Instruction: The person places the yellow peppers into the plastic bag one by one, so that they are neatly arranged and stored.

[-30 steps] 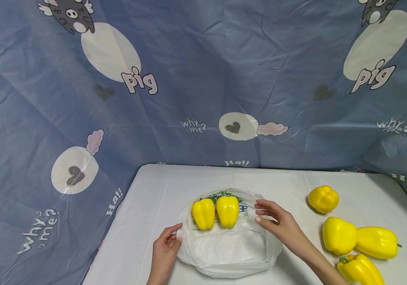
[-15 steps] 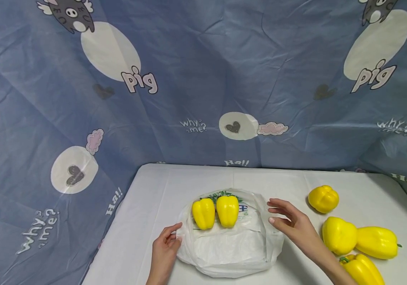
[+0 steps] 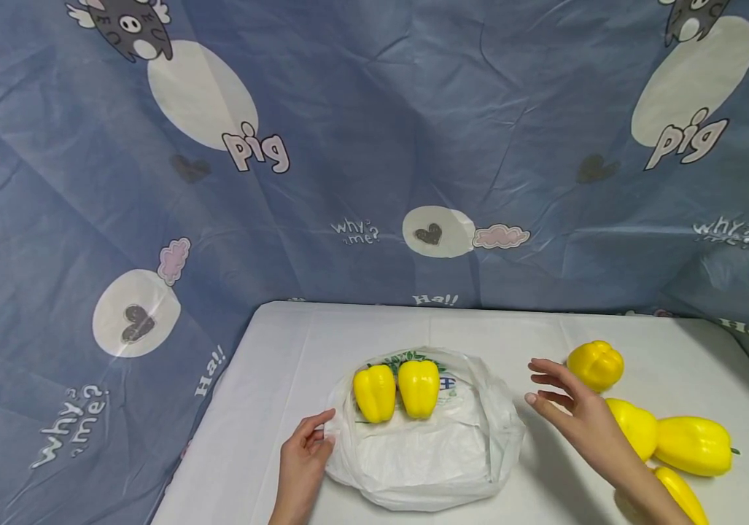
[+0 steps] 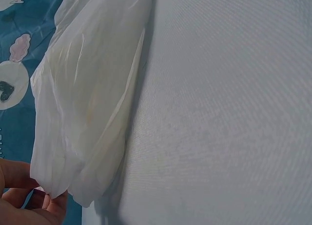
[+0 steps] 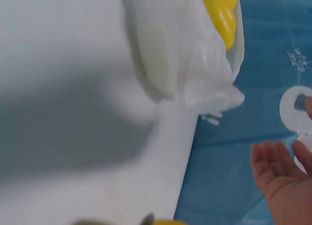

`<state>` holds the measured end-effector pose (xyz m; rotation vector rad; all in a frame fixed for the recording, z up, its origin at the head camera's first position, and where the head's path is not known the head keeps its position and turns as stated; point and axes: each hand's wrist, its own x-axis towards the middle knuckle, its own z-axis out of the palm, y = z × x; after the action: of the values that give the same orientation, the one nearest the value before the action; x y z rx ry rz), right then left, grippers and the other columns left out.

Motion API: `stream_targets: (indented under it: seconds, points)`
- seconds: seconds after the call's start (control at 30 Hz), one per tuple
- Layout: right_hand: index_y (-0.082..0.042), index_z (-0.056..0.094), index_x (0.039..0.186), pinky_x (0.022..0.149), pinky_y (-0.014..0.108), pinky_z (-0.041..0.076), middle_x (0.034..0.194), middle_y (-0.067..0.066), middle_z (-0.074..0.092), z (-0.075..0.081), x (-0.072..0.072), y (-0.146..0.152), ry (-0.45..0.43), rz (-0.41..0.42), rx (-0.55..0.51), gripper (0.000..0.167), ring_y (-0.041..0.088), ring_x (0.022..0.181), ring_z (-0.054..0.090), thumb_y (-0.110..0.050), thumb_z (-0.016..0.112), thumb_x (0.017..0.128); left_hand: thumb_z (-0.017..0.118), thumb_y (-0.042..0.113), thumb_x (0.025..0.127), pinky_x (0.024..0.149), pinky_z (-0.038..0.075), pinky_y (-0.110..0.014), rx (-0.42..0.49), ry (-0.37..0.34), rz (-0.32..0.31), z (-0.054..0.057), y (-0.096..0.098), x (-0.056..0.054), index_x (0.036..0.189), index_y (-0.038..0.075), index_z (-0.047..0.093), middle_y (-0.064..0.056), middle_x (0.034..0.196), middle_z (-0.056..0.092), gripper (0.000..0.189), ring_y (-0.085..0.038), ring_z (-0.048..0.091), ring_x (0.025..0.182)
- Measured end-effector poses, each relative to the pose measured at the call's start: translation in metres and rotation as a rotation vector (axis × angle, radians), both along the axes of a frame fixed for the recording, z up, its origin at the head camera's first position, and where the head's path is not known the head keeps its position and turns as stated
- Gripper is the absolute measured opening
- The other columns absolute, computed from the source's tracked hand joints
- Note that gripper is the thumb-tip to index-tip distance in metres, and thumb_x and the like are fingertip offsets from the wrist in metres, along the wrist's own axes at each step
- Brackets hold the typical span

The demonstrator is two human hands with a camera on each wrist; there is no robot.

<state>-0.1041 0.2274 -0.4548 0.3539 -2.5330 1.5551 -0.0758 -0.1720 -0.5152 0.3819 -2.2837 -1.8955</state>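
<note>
A white plastic bag (image 3: 421,467) with green print lies spread on the table, its mouth facing up. Two yellow bell peppers, a left one (image 3: 375,394) and a right one (image 3: 419,389), sit side by side in it. At the bag's left rim my left hand (image 3: 303,461) pinches the plastic; the left wrist view shows the thumb and fingers at the bag's edge (image 4: 53,152). My right hand (image 3: 577,412) is apart from the bag, to its right, holding nothing, fingers loosely extended. It is nearest to a yellow pepper (image 3: 597,364) behind it.
More yellow bell peppers lie at the right: one upright pepper (image 3: 633,429) partly behind the right hand, one on its side (image 3: 694,446), and one (image 3: 685,497) partly covered by the forearm. A blue printed cloth (image 3: 374,146) hangs behind the white table (image 3: 282,343).
My right hand has moved right, away from the bag's right rim and toward the loose peppers. The left hand stays at the left rim, and the two peppers in the bag have not moved.
</note>
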Motion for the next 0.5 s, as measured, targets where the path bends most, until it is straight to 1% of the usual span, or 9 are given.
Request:
stream_targets:
  seconds: [0.2,0.27,0.3,0.37,0.5]
  points:
    - [-0.020,0.050,0.140,0.086,0.011,0.044,0.135,0.002,0.052,0.008,-0.001,0.017,-0.006,-0.053,0.129,0.052,-0.005,0.111,0.051,-0.023,0.070,0.092,0.063,-0.012,0.084,0.070,0.045,-0.018,0.007,-0.003,-0.003,0.000,0.000,-0.001,0.122,0.004,0.068,-0.010,0.109,0.063,0.041,-0.015,0.051,0.085]
    - [-0.021,0.049,0.141,0.084,0.008,0.043,0.136,0.003,0.052,0.009,-0.002,0.023,-0.016,-0.065,0.162,0.053,-0.006,0.112,0.050,-0.025,0.070,0.092,0.062,-0.012,0.084,0.070,0.045,-0.018,0.014,-0.004,-0.006,0.001,0.000,-0.001,0.122,0.004,0.068,-0.010,0.110,0.063,0.042,-0.015,0.052,0.085]
    - [-0.021,0.049,0.141,0.084,0.007,0.042,0.137,0.003,0.051,0.010,-0.002,0.026,-0.018,-0.069,0.183,0.054,-0.005,0.112,0.050,-0.026,0.071,0.092,0.062,-0.012,0.084,0.070,0.045,-0.018,0.015,-0.005,-0.007,0.001,0.000,-0.001,0.122,0.004,0.068,-0.010,0.110,0.063,0.042,-0.015,0.052,0.085]
    - [-0.019,0.048,0.142,0.084,0.004,0.038,0.138,0.004,0.051,0.012,-0.003,0.031,-0.014,-0.081,0.224,0.057,0.004,0.114,0.051,-0.028,0.071,0.091,0.062,-0.012,0.085,0.071,0.046,-0.018,0.011,-0.009,-0.007,0.002,0.000,-0.001,0.122,0.004,0.068,-0.010,0.110,0.063,0.041,-0.015,0.052,0.085]
    - [-0.014,0.047,0.143,0.084,0.002,0.034,0.138,0.007,0.050,0.015,-0.006,0.041,0.000,-0.098,0.270,0.060,0.028,0.117,0.052,-0.029,0.072,0.091,0.062,-0.011,0.085,0.071,0.046,-0.018,0.008,-0.020,-0.005,0.002,0.000,0.000,0.123,0.004,0.068,-0.010,0.110,0.063,0.041,-0.015,0.053,0.085]
